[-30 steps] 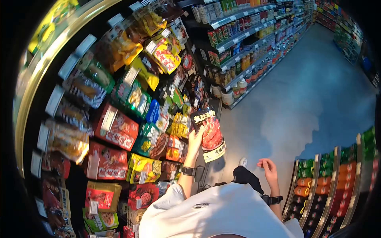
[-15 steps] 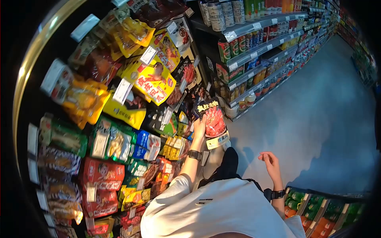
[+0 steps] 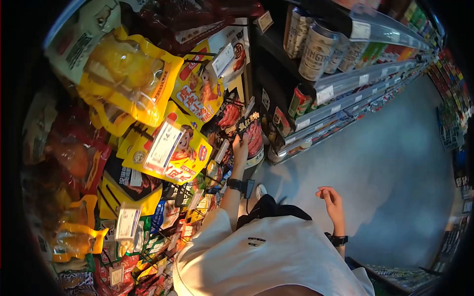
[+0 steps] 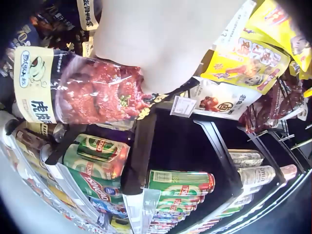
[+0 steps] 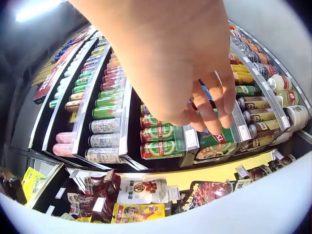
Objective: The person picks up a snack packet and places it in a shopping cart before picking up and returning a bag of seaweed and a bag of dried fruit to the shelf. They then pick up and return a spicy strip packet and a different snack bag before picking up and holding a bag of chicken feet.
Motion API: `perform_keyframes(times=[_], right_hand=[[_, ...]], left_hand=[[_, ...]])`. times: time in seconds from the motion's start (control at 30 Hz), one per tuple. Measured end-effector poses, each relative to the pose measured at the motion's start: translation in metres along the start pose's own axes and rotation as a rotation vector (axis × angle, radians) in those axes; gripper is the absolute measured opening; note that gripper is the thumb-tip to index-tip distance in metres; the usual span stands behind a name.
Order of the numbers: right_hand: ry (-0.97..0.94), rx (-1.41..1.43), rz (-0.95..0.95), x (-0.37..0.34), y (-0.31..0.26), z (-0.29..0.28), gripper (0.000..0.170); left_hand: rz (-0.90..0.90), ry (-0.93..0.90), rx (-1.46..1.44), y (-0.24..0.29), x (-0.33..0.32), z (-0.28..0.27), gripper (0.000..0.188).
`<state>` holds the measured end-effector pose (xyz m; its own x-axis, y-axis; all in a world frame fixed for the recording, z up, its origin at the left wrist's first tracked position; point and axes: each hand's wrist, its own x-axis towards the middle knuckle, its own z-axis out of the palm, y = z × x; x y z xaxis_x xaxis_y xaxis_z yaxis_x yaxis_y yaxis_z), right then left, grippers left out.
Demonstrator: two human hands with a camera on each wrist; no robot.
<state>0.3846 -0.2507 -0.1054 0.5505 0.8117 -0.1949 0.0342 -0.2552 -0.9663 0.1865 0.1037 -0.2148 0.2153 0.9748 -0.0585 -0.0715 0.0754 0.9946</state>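
My left hand (image 3: 240,150) grips a black snack bag (image 3: 255,138) with a picture of red braised meat and a cream band at its bottom. The bag stands up beside the snack rack, overlapping its end. In the left wrist view the same snack bag (image 4: 92,92) lies sideways, its top edge hidden behind the hand (image 4: 151,39). A similar black bag (image 3: 230,113) hangs on the rack just above and left. My right hand (image 3: 332,200) hangs over the aisle with loosely bent fingers and nothing in it.
Yellow snack bags (image 3: 170,145) hang on hooks to the left, with price tags (image 3: 164,144) in front. Drink shelves with beer cans (image 3: 318,52) stick out at the upper right. The grey aisle floor (image 3: 380,163) stretches to the right.
The head view has come closer to the rack's far end. My left hand has carried the bag forward to beside the hanging bags. The right hand still hangs loosely over the aisle.
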Motion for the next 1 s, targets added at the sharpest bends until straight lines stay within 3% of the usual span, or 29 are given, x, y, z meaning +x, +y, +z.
perform_keyframes(times=[0.1, 0.2, 0.37, 0.47, 0.7, 0.8, 0.9, 1.0], right_hand=[[-0.066, -0.034, 0.028, 0.027, -0.004, 0.000, 0.029], [-0.148, -0.062, 0.009, 0.055, -0.010, 0.003, 0.029], [-0.241, -0.110, -0.041, 0.087, -0.026, 0.004, 0.028], [-0.266, -0.097, -0.040, 0.101, -0.022, 0.005, 0.027], [-0.286, -0.140, 0.006, 0.106, -0.026, 0.012, 0.026], [-0.290, -0.119, 0.007, 0.105, -0.022, 0.015, 0.027], [-0.291, -0.125, 0.022, 0.101, -0.023, 0.016, 0.027], [-0.285, -0.105, 0.031, 0.099, -0.024, 0.021, 0.027]], left_hand=[[-0.061, -0.010, 0.005, 0.002, 0.009, -0.007, 0.057], [-0.100, 0.193, 0.041, -0.004, 0.018, 0.000, 0.054], [-0.008, -0.009, -0.085, 0.000, 0.018, -0.006, 0.055], [-0.050, 0.065, -0.064, 0.004, 0.013, -0.004, 0.053], [-0.058, -0.007, -0.146, 0.021, 0.011, 0.000, 0.050], [0.003, -0.071, 0.020, 0.018, 0.014, -0.006, 0.048], [-0.064, -0.044, 0.025, 0.023, 0.014, -0.006, 0.048], [-0.030, 0.030, -0.161, 0.007, 0.027, -0.005, 0.049]])
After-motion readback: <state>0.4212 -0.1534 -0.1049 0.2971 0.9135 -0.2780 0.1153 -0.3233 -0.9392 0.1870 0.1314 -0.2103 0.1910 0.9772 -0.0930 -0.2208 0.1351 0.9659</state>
